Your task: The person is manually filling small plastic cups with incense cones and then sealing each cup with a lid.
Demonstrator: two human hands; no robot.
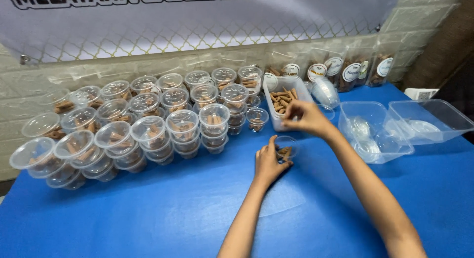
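A: What is the left hand (269,161) on?

B: A small clear cup (286,147) on the blue table (148,213), in front of the person. The fingers curl round its near side, grasping it. It has no lid and holds a few brown cone-shaped sticks lying at the bottom.

A: And the right hand (306,117)?

B: It hangs over the near end of a clear tub (284,102) full of the same brown sticks, just behind the cup. The fingers are bunched downward; whether they pinch a stick I cannot tell.

A: What lies around?

B: To the left, rows of lidded cups (148,124), filled and stacked two or three high, run back to the wall. One open filled cup (257,118) stands just left of the tub. To the right sit two clear trays (395,124) with loose lids inside, and behind them a row of labelled pouches (340,67) leans on the wall.

A: Anything in the way?

B: The right forearm crosses just beside the cup, not over it
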